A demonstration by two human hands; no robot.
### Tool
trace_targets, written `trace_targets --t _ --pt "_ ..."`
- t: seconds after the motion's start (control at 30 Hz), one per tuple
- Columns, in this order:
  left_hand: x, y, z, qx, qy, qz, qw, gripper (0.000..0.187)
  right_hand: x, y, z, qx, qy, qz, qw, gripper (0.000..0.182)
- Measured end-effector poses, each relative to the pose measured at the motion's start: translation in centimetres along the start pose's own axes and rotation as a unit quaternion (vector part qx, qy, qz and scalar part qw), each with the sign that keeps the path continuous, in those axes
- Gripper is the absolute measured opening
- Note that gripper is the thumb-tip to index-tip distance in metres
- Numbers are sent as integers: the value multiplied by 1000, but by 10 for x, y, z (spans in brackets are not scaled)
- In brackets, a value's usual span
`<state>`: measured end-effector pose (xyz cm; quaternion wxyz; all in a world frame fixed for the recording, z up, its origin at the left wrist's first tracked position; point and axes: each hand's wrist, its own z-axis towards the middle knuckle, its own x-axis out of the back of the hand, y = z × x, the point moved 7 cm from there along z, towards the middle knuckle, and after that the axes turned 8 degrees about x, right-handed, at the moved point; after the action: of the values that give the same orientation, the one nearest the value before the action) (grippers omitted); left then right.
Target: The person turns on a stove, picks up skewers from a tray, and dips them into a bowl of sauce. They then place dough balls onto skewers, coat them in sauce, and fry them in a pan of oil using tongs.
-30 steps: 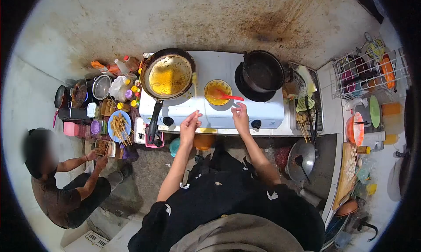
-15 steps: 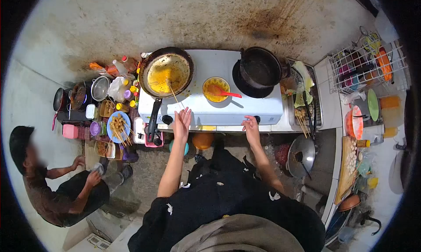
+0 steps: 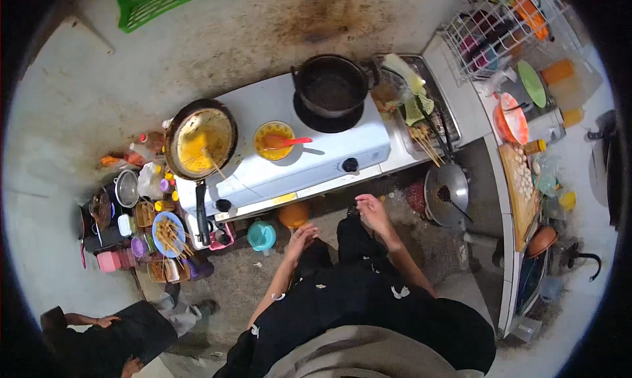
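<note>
My left hand (image 3: 303, 238) hangs in front of the stove with its fingers apart and nothing in it. Higher and to its right, my right hand (image 3: 372, 212) is also empty, its fingers loosely bent and apart. The white stove (image 3: 309, 169) carries a frying pan (image 3: 218, 114) with yellow egg-like food (image 3: 195, 145) inside. A thin skewer (image 3: 215, 165) leans in that food. Beside the pan stands a patterned bowl (image 3: 268, 128) of yellow liquid with a red spoon (image 3: 295, 141) in it. On the right burner sits a black pot (image 3: 330, 88).
A blue plate of skewers (image 3: 170, 234) and containers stand at left. Another person's dark-clothed legs (image 3: 141, 335) are at lower left. Below the stove are a turquoise pail (image 3: 262, 236) and an orange round object (image 3: 293, 213). At right are a wok (image 3: 454, 195) and a sink (image 3: 440, 91).
The view has turned, so the stove appears tilted and further left. Both my hands have drawn back from the stove edge. The other person has shifted lower, partly out of view.
</note>
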<state>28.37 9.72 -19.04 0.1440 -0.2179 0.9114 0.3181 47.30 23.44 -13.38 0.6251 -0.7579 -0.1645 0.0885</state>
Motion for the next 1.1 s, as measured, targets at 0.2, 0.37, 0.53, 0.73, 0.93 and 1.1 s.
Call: trace_targets --t 0.2,0.37,0.53,0.73,0.93,1.1 --pt "-28 18 30 -164 -17 115 980 31 57 -43 -3 39 34 -131 990 14" --pt "-96 61 49 -233 10 192 953 40 149 -59 1 40 56 -237 969 16" --pt "-197 61 94 -225 -28 184 956 44 261 -76 5 68 130 -240 960 24" --pt "-315 38 128 -169 -99 242 950 44 332 -69 20 133 147 -306 931 40" --pt "-357 33 133 -179 -129 282 934 46 334 -40 92 61 111 -517 847 59" --pt "-340 24 124 -168 -109 288 936 38 357 -17 133 -39 131 -510 849 70"
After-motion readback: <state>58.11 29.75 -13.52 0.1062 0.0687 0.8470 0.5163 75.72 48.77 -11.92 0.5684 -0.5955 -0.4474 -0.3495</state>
